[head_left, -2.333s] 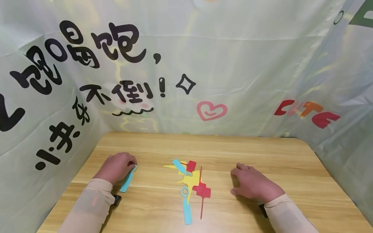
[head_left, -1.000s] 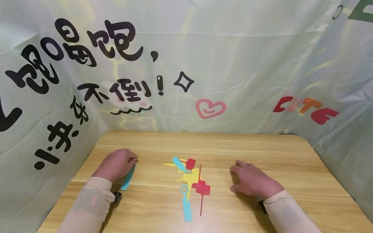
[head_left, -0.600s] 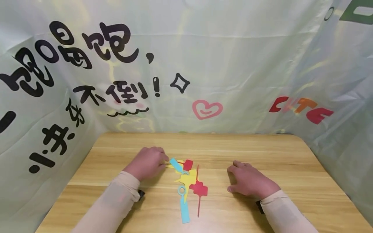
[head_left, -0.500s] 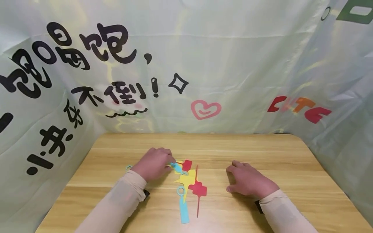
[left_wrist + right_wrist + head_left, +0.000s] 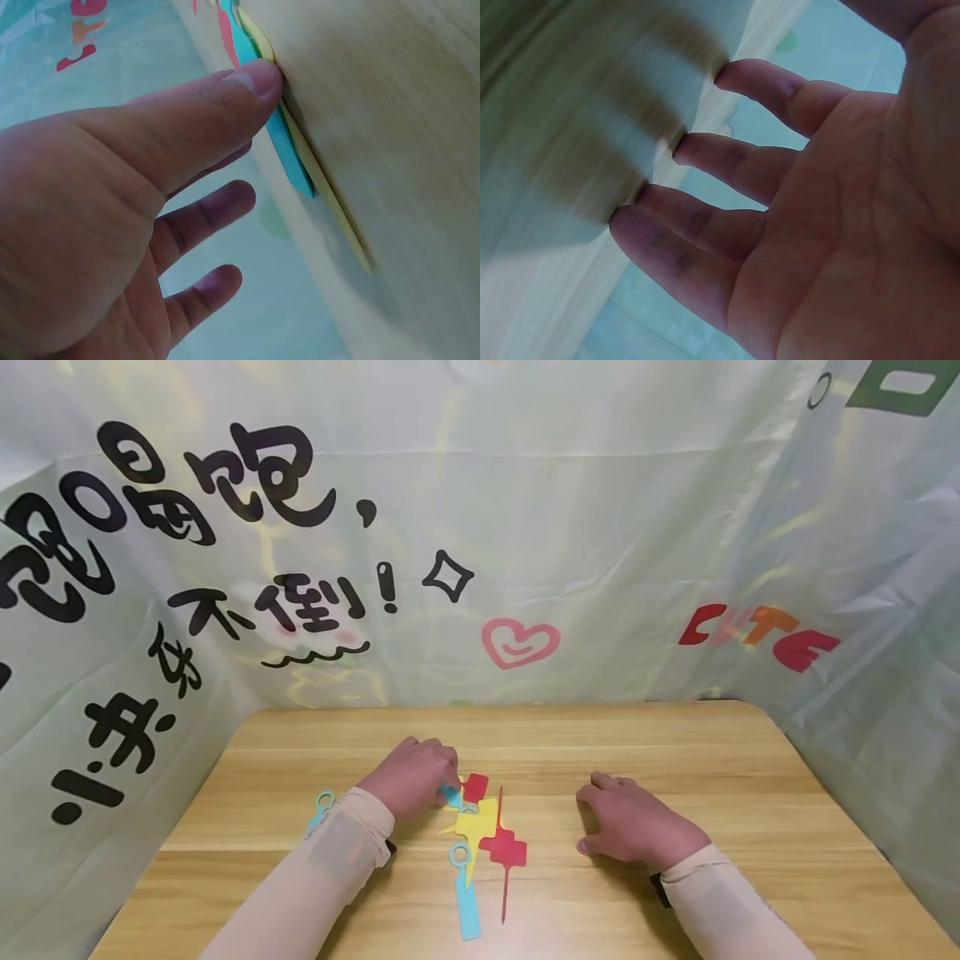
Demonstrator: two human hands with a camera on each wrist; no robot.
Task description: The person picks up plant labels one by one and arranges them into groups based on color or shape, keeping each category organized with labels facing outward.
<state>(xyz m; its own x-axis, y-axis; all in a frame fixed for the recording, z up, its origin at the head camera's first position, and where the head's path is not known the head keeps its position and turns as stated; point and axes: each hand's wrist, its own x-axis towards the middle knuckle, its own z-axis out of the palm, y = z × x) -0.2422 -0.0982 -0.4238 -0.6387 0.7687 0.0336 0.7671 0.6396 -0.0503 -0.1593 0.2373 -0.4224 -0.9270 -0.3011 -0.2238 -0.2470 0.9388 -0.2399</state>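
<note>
My left hand [image 5: 412,778] is at the far end of a small pile of flat plastic plant labels. In the left wrist view its thumb and index finger pinch a blue ring-ended label [image 5: 289,154], while the other fingers stay extended. A pointed yellow label [image 5: 330,193] lies right along the blue one's underside. Beside them is a red label [image 5: 476,787], and nearer lie another yellow label [image 5: 483,817], a red label with a long spike [image 5: 509,850] and a second blue label [image 5: 467,906]. My right hand [image 5: 637,822] rests its fingertips on the table, holding nothing.
Another blue ring-ended label [image 5: 318,814] lies on the left of the wooden table [image 5: 600,739], partly covered by my left sleeve [image 5: 330,852]. A printed fabric backdrop [image 5: 600,527] rises behind the table and along both sides.
My left hand has let go of the blue label on the left, moved right to the pile and taken hold of another blue label. My right hand has stayed put; the view has shifted slightly.
</note>
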